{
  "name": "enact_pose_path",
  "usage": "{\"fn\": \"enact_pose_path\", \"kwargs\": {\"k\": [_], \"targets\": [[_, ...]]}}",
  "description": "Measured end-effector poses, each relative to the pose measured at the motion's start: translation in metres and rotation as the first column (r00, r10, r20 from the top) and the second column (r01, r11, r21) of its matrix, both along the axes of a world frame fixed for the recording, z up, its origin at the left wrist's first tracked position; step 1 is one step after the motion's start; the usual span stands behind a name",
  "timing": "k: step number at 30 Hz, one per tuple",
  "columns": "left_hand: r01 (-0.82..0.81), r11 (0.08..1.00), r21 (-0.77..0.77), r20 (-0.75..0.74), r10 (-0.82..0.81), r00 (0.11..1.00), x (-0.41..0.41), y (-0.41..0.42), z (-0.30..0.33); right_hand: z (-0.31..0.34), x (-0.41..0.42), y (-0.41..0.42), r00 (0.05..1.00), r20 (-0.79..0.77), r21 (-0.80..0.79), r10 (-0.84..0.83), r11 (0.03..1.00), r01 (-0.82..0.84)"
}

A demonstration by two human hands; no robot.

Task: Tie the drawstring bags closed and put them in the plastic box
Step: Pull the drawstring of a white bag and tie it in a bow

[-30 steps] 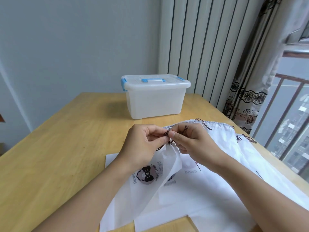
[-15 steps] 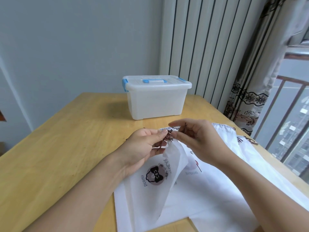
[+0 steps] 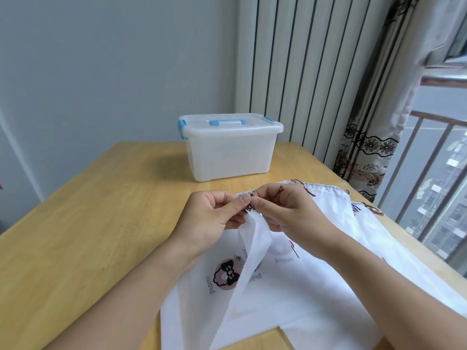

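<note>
Evidently both hands pinch the thin brown drawstring at the gathered mouth of the white printed fabric bag: left hand anchoring, right hand knotting. At twelve o'clock, the translucent blue-latched plastic box waits lidded.

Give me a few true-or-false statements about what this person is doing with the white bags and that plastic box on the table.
1. Both hands, left hand and right hand, pinch the brown drawstring at the gathered mouth of a white fabric drawstring bag. True.
2. The translucent plastic box with blue latches stands open. False: its lid is on.
3. The box sits beyond the hands on the wooden table. True.
4. A tied bag already lies on top of the box. False: nothing rests on the lid.
5. More white bags lie flat under the right forearm. True.
</note>
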State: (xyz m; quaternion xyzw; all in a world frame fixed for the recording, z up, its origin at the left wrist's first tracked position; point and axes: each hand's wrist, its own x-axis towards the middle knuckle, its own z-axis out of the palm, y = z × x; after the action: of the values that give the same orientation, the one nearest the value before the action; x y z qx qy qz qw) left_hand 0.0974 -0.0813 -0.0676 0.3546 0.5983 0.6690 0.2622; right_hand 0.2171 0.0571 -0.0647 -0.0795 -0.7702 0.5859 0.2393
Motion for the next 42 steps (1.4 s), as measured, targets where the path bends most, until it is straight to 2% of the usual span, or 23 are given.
{"fn": "enact_pose_path", "kwargs": {"k": [7, 15, 19, 22, 25, 28, 32, 34, 37, 39, 42], "targets": [[-0.153, 0.988, 0.033, -0.290, 0.155, 0.944, -0.001, 0.000, -0.003, 0.001, 0.000, -0.002, 0.999, 0.040, -0.075, 0.030, 0.997, -0.027], [-0.236, 0.968, 0.088, -0.348, 0.252, 0.903, 0.003, 0.001, -0.004, 0.004, 0.002, -0.001, 0.990, 0.119, -0.178, 0.081, 0.982, -0.059], [-0.147, 0.981, 0.125, -0.278, 0.177, 0.944, 0.002, 0.000, -0.001, 0.008, 0.004, -0.002, 0.968, 0.164, -0.314, 0.188, 0.941, -0.129], [-0.036, 0.986, 0.165, -0.244, 0.076, 0.967, 0.000, 0.000, 0.001, 0.013, 0.006, -0.003, 0.956, 0.131, -0.433, 0.264, 0.882, -0.184], [0.026, 0.983, 0.182, -0.291, 0.029, 0.956, -0.005, 0.000, 0.000, 0.014, 0.007, -0.001, 0.952, 0.094, -0.501, 0.290, 0.840, -0.206], [0.030, 0.979, 0.203, -0.470, 0.070, 0.880, -0.007, -0.001, -0.002, 0.014, 0.006, 0.001, 0.950, 0.089, -0.522, 0.299, 0.826, -0.211], [0.060, 0.960, 0.273, -0.705, 0.157, 0.692, -0.010, -0.001, -0.004, 0.015, 0.006, 0.000, 0.960, 0.121, -0.502, 0.252, 0.850, -0.160], [0.060, 0.955, 0.292, -0.762, 0.195, 0.617, -0.012, 0.000, -0.004, 0.014, 0.006, -0.001, 0.960, 0.139, -0.492, 0.242, 0.858, -0.145], [0.054, 0.939, 0.338, -0.778, 0.247, 0.578, -0.014, 0.001, -0.007, 0.010, 0.004, -0.002, 0.960, 0.155, -0.510, 0.232, 0.851, -0.123], [0.029, 0.926, 0.376, -0.745, 0.283, 0.604, -0.012, 0.001, -0.009, 0.010, 0.003, -0.002, 0.962, 0.143, -0.537, 0.232, 0.835, -0.122], [-0.099, 0.933, 0.347, -0.573, 0.294, 0.765, -0.006, 0.004, -0.008, 0.012, 0.002, -0.003, 0.968, 0.129, -0.541, 0.214, 0.833, -0.112]]}}
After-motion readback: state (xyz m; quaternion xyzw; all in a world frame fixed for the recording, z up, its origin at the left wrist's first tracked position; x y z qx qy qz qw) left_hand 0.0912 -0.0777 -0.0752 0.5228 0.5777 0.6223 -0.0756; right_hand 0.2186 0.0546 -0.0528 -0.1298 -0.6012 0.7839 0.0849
